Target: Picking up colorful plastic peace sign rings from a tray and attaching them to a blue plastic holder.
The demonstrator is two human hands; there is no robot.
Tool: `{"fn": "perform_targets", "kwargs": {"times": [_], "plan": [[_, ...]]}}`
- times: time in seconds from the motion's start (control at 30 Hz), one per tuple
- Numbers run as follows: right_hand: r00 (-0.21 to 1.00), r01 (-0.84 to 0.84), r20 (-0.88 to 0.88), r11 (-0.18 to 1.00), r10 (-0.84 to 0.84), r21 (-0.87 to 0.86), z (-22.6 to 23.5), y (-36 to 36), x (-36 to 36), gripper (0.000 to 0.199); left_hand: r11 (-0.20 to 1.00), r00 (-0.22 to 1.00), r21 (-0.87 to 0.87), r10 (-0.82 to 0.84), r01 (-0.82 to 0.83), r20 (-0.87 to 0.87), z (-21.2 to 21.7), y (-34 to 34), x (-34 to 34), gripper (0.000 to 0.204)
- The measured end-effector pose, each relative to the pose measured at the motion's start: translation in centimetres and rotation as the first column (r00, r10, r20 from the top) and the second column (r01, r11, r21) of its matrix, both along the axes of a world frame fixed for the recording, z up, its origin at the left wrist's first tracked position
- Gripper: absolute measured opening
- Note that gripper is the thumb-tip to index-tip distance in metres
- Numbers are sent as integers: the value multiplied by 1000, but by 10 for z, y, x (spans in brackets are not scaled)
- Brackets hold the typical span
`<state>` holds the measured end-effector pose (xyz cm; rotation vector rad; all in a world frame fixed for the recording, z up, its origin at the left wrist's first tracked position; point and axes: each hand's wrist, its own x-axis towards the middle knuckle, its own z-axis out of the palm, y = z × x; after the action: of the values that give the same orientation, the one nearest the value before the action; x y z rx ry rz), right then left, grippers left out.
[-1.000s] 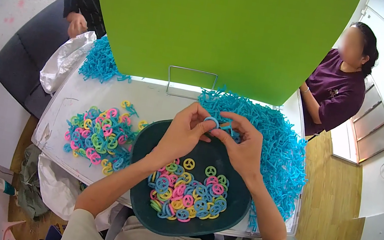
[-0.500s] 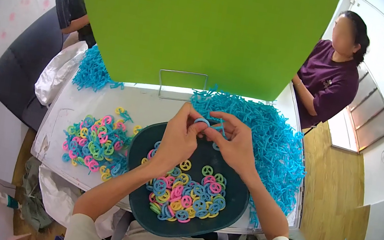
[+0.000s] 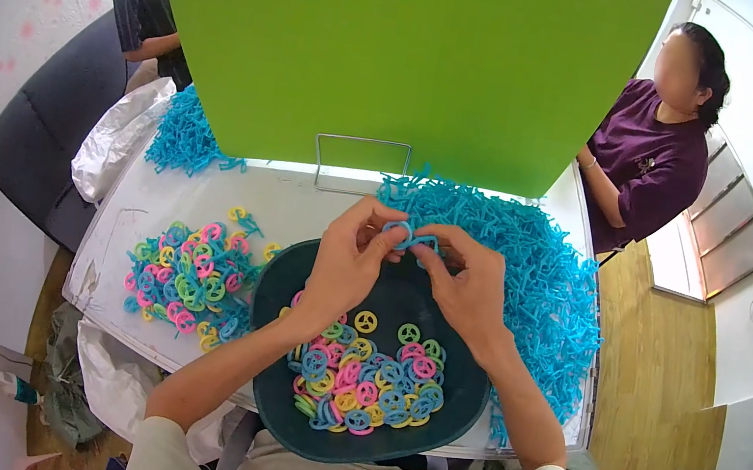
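The single round plastic wheel (image 3: 399,234) up front was light blue, and the slim plastic stem (image 3: 427,242) beside it brighter blue. Pink, yellow, green and blue mingled among the spoked plastic wheels (image 3: 367,394) in the deep dark-green plastic basin (image 3: 465,381). The heaped forked plastic pieces (image 3: 544,303) were turquoise, the tall flat board (image 3: 398,49) plain lime green, the papered wall (image 3: 47,1) white with pinkish blotches, the short-sleeved shirt (image 3: 649,186) purple.
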<state>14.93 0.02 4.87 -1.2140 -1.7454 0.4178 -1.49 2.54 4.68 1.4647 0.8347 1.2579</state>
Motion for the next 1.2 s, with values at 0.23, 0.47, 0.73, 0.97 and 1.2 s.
{"fn": "perform_targets", "kwargs": {"times": [0.23, 0.47, 0.73, 0.97, 1.2], "plan": [[993, 33, 110, 999, -36, 29, 14, -7, -4, 21, 999, 999, 11, -37, 37, -4, 3, -2, -5, 24], [995, 91, -50, 996, -91, -4, 5, -4, -4, 12, 978, 984, -172, -88, 115, 154, 11, -4, -4, 26], [1000, 10, 1, 1000, -10, -30, 7, -4, -2, 13, 962, 980, -243, -82, 126, 183, 11, -5, -8, 28], [987, 2, -157, 995, -19, -104, 5, -3, -4, 13, 979, 987, -187, -51, 80, 153, 10, -4, -6, 26], [980, 0, -194, 985, -34, -172, 1, -2, -3, 13, 976, 986, -201, -48, 80, 162, 8, -6, -4, 25]]}}
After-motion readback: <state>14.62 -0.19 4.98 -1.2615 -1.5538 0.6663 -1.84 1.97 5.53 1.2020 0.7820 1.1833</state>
